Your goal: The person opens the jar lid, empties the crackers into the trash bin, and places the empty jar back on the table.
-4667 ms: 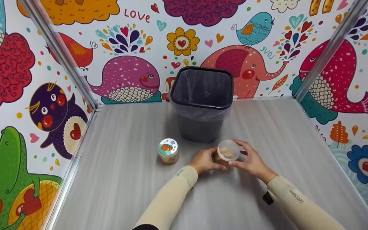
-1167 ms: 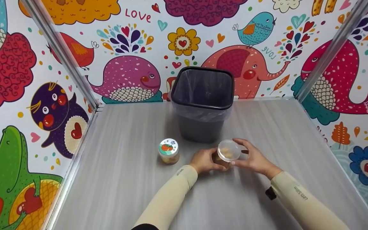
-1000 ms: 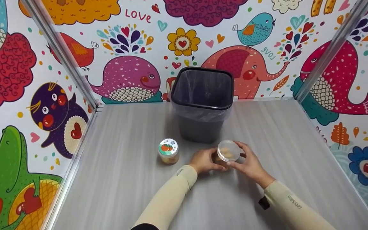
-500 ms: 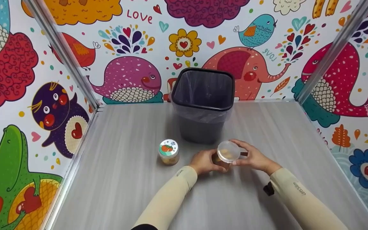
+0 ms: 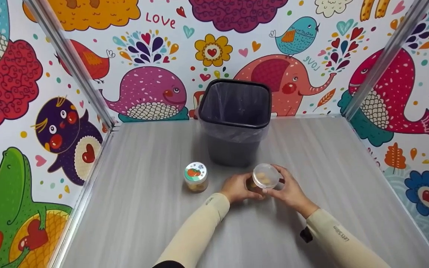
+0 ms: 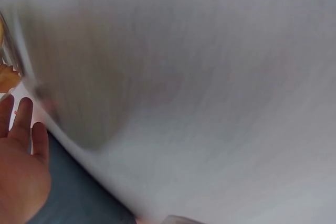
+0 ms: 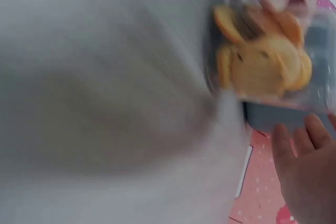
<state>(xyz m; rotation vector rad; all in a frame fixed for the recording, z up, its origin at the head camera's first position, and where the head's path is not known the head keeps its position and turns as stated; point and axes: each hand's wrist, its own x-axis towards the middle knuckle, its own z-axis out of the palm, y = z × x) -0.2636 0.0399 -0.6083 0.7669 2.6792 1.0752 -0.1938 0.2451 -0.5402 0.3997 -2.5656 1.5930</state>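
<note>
A clear plastic jar (image 7: 261, 72) with golden-brown biscuit-like pieces inside stands upright on the table in front of me. Around its lower body my left hand (image 5: 237, 188) keeps a grip, thumb at the near side. My right hand (image 5: 291, 191) grips the clear round lid (image 5: 266, 175) at its right edge, between thumb and fingers. The pieces show through the lid. To the left of my hands stands a second jar (image 5: 196, 177), its lid bearing a green and white label with an orange fruit picture; neither hand touches it.
Just behind the jars stands a dark square bin (image 5: 235, 145) lined with a clear plastic bag. The grey wood-grain table (image 5: 143, 208) is bounded by brightly printed walls (image 5: 151, 89) with metal corner posts.
My right hand has turned back and forth at the lid; since half a second ago its wrist has swung left and toward me. My left hand and both jars stay in place.
</note>
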